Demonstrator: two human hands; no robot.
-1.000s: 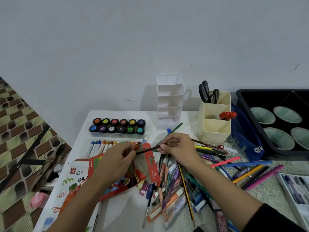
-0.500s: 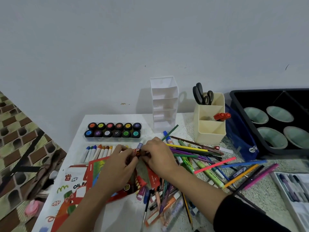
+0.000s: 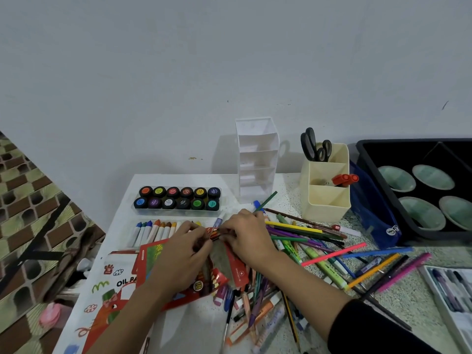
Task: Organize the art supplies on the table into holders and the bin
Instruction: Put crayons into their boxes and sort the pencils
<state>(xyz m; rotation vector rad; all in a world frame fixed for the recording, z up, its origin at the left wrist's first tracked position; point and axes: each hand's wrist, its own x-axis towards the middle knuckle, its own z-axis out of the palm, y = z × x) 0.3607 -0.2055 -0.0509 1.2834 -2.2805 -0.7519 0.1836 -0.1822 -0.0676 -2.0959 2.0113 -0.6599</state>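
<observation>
My left hand (image 3: 184, 254) grips the open end of a red coloured-pencil box (image 3: 153, 254) lying on the white table. My right hand (image 3: 249, 238) meets it at the box's mouth, fingertips pinched on the end of a pencil among those in the box. A loose pile of coloured pencils, pens and markers (image 3: 306, 233) spreads to the right of and below my hands. At the back stand a white tiered holder (image 3: 256, 159) and a cream holder (image 3: 324, 203) with black scissors (image 3: 313, 146) and an orange marker (image 3: 344, 179). A black bin (image 3: 390, 200) with round palettes sits far right.
A tray of paint pots (image 3: 178, 198) and a row of oil pastels (image 3: 155, 229) lie behind my left hand. An oil-pastel box (image 3: 109, 284) is at the near left. A blue pouch (image 3: 370, 215) leans on the bin. A pen case (image 3: 454, 290) is at the right edge.
My right hand has moved left from the pile with a dark pencil to the box's mouth. Most of the pencil's length is now hidden. My left hand kept hold of the box.
</observation>
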